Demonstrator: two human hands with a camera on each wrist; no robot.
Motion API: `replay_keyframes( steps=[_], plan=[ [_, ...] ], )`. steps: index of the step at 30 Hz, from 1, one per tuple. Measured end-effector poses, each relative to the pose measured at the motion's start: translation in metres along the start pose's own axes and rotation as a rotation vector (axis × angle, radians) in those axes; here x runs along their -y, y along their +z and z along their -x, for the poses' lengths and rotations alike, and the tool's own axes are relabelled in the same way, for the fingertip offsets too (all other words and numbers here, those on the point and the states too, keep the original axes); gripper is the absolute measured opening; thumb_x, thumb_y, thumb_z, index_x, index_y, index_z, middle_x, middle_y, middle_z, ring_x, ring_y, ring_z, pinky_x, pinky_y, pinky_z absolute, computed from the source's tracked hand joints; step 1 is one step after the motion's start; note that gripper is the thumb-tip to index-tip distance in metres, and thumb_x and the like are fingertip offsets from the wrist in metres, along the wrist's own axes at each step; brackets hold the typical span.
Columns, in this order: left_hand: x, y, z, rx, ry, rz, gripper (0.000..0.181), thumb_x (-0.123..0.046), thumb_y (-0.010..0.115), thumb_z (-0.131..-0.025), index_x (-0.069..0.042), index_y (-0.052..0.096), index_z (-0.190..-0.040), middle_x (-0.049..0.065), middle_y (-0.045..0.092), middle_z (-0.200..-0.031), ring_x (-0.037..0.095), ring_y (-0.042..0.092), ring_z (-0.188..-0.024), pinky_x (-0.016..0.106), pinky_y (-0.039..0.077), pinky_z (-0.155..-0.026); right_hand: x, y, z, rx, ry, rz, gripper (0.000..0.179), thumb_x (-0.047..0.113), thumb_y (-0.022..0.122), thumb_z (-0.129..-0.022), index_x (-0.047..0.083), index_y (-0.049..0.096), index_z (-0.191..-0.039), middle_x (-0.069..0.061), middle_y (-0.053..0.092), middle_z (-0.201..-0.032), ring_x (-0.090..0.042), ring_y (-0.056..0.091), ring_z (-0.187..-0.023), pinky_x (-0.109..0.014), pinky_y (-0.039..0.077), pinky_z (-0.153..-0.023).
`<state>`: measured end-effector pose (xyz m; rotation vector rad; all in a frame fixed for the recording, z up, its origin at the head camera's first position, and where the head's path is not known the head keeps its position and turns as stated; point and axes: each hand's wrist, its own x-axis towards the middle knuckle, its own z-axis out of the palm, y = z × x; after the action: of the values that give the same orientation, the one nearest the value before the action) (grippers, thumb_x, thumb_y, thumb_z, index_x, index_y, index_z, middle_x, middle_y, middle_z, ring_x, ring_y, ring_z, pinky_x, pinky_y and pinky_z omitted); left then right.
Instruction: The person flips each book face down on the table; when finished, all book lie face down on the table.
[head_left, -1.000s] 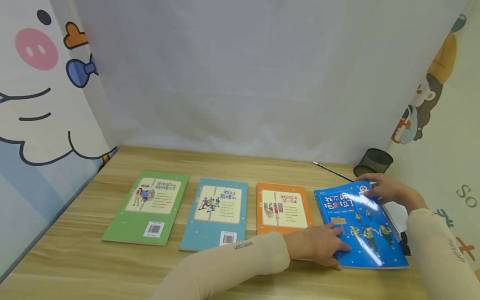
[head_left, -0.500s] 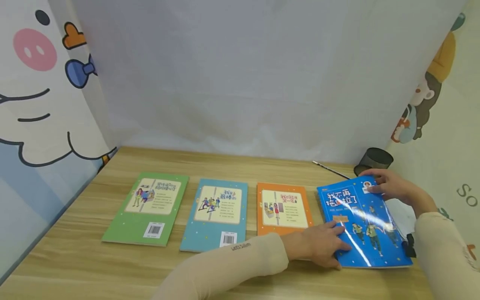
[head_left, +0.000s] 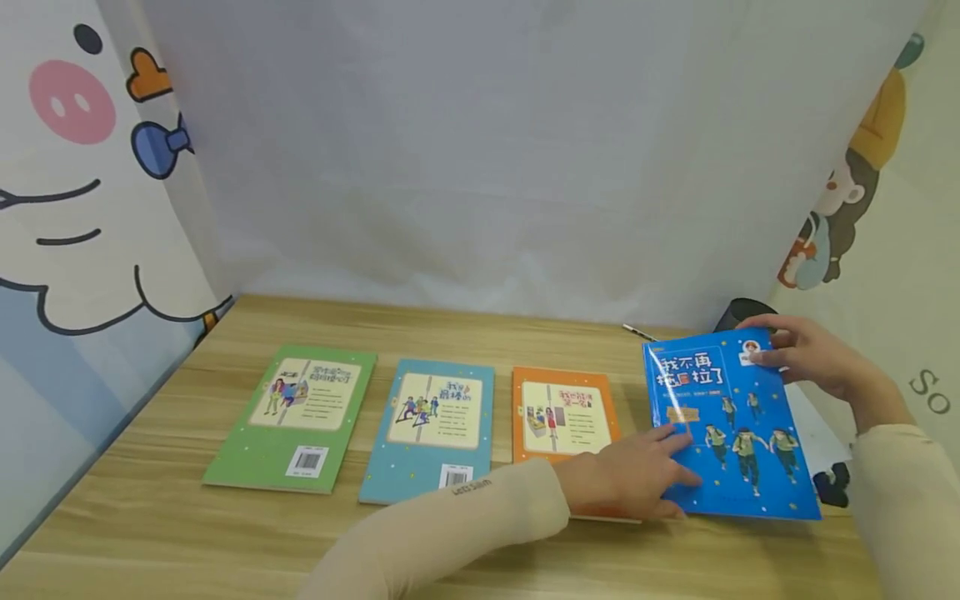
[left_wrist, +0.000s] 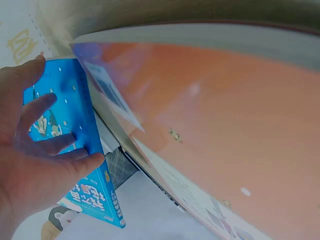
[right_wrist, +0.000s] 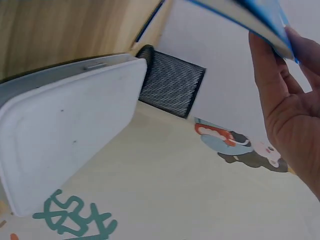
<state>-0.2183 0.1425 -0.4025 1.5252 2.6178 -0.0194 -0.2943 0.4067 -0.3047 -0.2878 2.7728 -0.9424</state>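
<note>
A glossy blue book [head_left: 738, 467] with running children on its cover is raised at a tilt on the right side of the table. My right hand [head_left: 813, 367] pinches its top right corner, thumb on the cover and fingers behind, as the right wrist view confirms. My left hand [head_left: 637, 475] has its fingers spread at the book's lower left edge. That hand also overlaps the lower part of an orange book [head_left: 532, 446], which lies beside it. In the left wrist view, the fingers reach across the blue cover [left_wrist: 80, 120] near its spine.
A light blue book [head_left: 386, 471] and a green book [head_left: 247, 462] lie further left. Behind the blue book are a black mesh pen cup [right_wrist: 175, 82] and a striped pencil [head_left: 637, 332]. A white flat-sided plastic object [right_wrist: 70, 130] stands by the right wall.
The blue book has risen and shifted right, its lower edge now higher in view. My right hand has moved up and right with it, while my left hand has stayed nearly in place.
</note>
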Motion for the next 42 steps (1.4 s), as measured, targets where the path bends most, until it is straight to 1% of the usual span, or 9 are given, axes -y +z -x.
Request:
replay_keyframes(
  steps=[10, 14, 17, 22, 25, 30, 36, 40, 42],
  plan=[
    [0.007, -0.009, 0.004, -0.109, -0.059, 0.091, 0.062, -0.056, 0.054, -0.097, -0.038, 0.037, -0.154, 0.0, 0.021, -0.167, 0.019, 0.019, -0.155, 0.028, 0.022, -0.124, 0.019, -0.017, 0.003, -0.107, -0.007, -0.024, 0.055, 0.024, 0.057, -0.102, -0.001, 0.036, -0.146, -0.04, 0.047, -0.136, -0.01, 0.07, -0.089, -0.043, 0.062, -0.077],
    [0.01, -0.013, 0.005, -0.202, -0.089, 0.157, 0.066, -0.055, 0.055, -0.096, -0.037, 0.033, -0.156, 0.0, 0.024, -0.166, 0.02, 0.022, -0.154, 0.03, 0.027, -0.122, 0.022, -0.022, 0.006, -0.145, 0.027, -0.078, 0.06, 0.029, 0.058, -0.101, 0.0, 0.034, -0.148, -0.003, 0.066, -0.111, -0.002, 0.069, -0.083, -0.036, 0.063, -0.077],
    [0.012, -0.016, 0.005, -0.278, -0.102, 0.187, 0.069, -0.057, 0.056, -0.095, -0.037, 0.031, -0.156, 0.0, 0.026, -0.166, 0.022, 0.022, -0.154, 0.032, 0.031, -0.121, 0.027, -0.024, 0.006, -0.165, 0.051, -0.144, 0.057, 0.03, 0.06, -0.1, 0.005, 0.036, -0.146, 0.025, 0.058, -0.093, -0.001, 0.07, -0.08, -0.028, 0.062, -0.074],
    [0.013, -0.022, 0.005, -0.409, -0.085, 0.208, 0.076, -0.058, 0.062, -0.091, -0.035, 0.03, -0.157, 0.003, 0.03, -0.164, 0.028, 0.026, -0.153, 0.038, 0.034, -0.119, 0.034, -0.021, 0.005, -0.166, 0.092, -0.28, 0.03, 0.03, 0.061, -0.099, 0.03, 0.048, -0.126, 0.027, 0.061, -0.085, -0.003, 0.071, -0.077, -0.023, 0.061, -0.073],
    [0.012, -0.026, 0.004, -0.462, -0.052, 0.203, 0.083, -0.057, 0.066, -0.089, -0.032, 0.028, -0.158, 0.005, 0.033, -0.163, 0.028, 0.03, -0.151, 0.038, 0.031, -0.12, 0.038, -0.018, 0.004, -0.171, 0.121, -0.331, 0.023, 0.031, 0.061, -0.099, 0.037, 0.048, -0.117, 0.027, 0.061, -0.084, -0.003, 0.071, -0.077, -0.024, 0.061, -0.074],
    [0.008, -0.034, 0.001, -0.476, -0.021, 0.118, 0.088, -0.058, 0.066, -0.088, -0.032, 0.021, -0.16, 0.008, 0.03, -0.163, 0.03, 0.031, -0.15, 0.038, 0.03, -0.122, 0.044, -0.011, 0.001, -0.197, 0.164, -0.398, 0.02, 0.028, 0.058, -0.1, 0.031, 0.048, -0.117, 0.025, 0.062, -0.081, -0.003, 0.072, -0.075, -0.026, 0.061, -0.074],
    [0.002, -0.038, 0.002, -0.476, -0.071, -0.039, 0.073, -0.044, 0.061, -0.097, -0.033, 0.024, -0.159, 0.009, 0.033, -0.159, 0.028, 0.04, -0.145, 0.036, 0.037, -0.118, 0.049, -0.003, -0.003, -0.212, 0.184, -0.425, 0.036, 0.021, 0.055, -0.102, 0.007, 0.044, -0.133, 0.021, 0.061, -0.078, -0.003, 0.072, -0.071, -0.029, 0.062, -0.074],
    [-0.001, -0.04, 0.006, -0.438, -0.122, -0.001, 0.066, -0.027, 0.059, -0.1, -0.036, 0.026, -0.157, 0.009, 0.033, -0.158, 0.025, 0.046, -0.141, 0.03, 0.046, -0.109, 0.054, 0.001, -0.005, -0.225, 0.181, -0.379, 0.057, 0.02, 0.055, -0.102, -0.005, 0.029, -0.146, 0.018, 0.061, -0.078, -0.004, 0.072, -0.068, -0.03, 0.062, -0.073],
    [0.0, -0.042, 0.008, -0.433, -0.135, 0.032, 0.064, -0.021, 0.059, -0.1, -0.035, 0.03, -0.155, 0.008, 0.036, -0.159, 0.022, 0.054, -0.134, 0.023, 0.054, -0.096, 0.056, 0.002, -0.006, -0.235, 0.18, -0.371, 0.058, 0.019, 0.055, -0.102, -0.007, 0.029, -0.146, 0.017, 0.062, -0.078, -0.004, 0.072, -0.067, -0.03, 0.062, -0.072]
  ],
)
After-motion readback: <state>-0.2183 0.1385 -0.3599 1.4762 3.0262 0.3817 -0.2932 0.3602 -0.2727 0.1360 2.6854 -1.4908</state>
